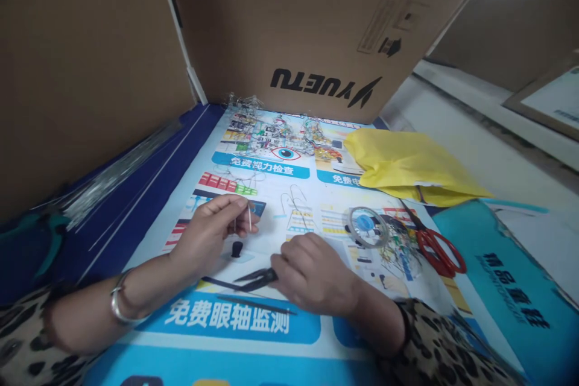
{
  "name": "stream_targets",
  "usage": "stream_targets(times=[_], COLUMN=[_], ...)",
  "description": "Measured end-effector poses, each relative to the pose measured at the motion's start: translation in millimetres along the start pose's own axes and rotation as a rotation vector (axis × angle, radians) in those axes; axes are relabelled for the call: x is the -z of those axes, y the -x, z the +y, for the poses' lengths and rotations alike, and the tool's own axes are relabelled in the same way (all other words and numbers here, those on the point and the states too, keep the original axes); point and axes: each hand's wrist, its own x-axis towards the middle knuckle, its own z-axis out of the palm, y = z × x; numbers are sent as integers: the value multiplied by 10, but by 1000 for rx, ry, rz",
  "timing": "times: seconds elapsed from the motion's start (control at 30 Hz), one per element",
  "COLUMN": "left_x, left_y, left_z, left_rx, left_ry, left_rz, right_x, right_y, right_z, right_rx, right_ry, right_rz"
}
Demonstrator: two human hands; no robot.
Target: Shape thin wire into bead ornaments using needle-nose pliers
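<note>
My left hand (212,229) is closed in a pinch on a short bent piece of thin wire (249,217), held just above a printed poster (253,319) that covers the table. To its right, my right hand (312,271) rests on the poster with its fingers curled round black thread snips (253,280), whose blades point left. A small black knob (237,248) stands on the poster between the two hands. Bent wire hooks (292,199) lie just beyond my right hand.
Red-handled scissors (436,250) and a roll of clear tape (367,226) lie right of my hands. A yellow bag (407,166) sits behind them. Long straight wires (113,175) lie at the left. Tangled wire pieces (271,132) lie before tall cardboard boxes (316,24).
</note>
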Motion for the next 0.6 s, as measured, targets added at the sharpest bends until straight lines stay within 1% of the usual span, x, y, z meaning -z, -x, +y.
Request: stream_targets(times=[0.07,0.13,0.2,0.37,0.6], left_x=[12,25,31,-1,-36], left_y=[-3,-2,7,50,99], left_z=[-13,-21,-19,3,-6], left_rx=[3,12,24,18,48], left_ry=[2,0,2,-12,-29], left_rz=[-26,-38,-39,-61,-66], right_x=[-29,-51,-58,-35,-19], right_y=[20,28,27,19,44], right_z=[46,94,128,144,162], right_rx=[-140,-246,-286,-242,-185], right_ry=[22,47,95,220,316], right_rz=[22,42,49,30,18])
